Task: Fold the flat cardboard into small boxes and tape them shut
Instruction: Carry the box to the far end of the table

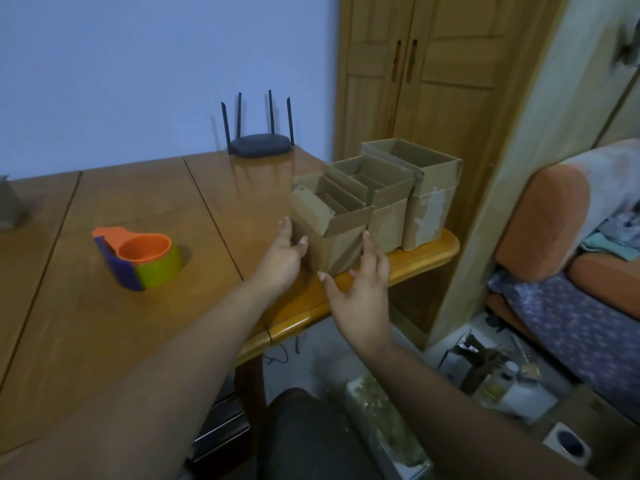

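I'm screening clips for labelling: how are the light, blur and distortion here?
Head view: dim, bluish light; the wide lens bows the wardrobe and table rim; floor clutter is smeared; the boxes, left hand and right hand are fairly sharp; soft reflection under the router.

The desk (138,209) is varnished wood, smooth and glossy, with a shinier honey-coloured rim. On the desk, the nearest cardboard box (332,237) and the middle box (388,220) are matt brown corrugated board with raw cut edges. The farthest box (433,202) shows a rough whitish patch of torn outer paper. The tape dispenser (138,259) is smooth orange, purple and yellow-green plastic, the router (259,145) at the desk's back edge is matt dark plastic, and right of the desk stand a satin-finished wooden wardrobe (443,81) and a cloth-covered sofa (543,220).
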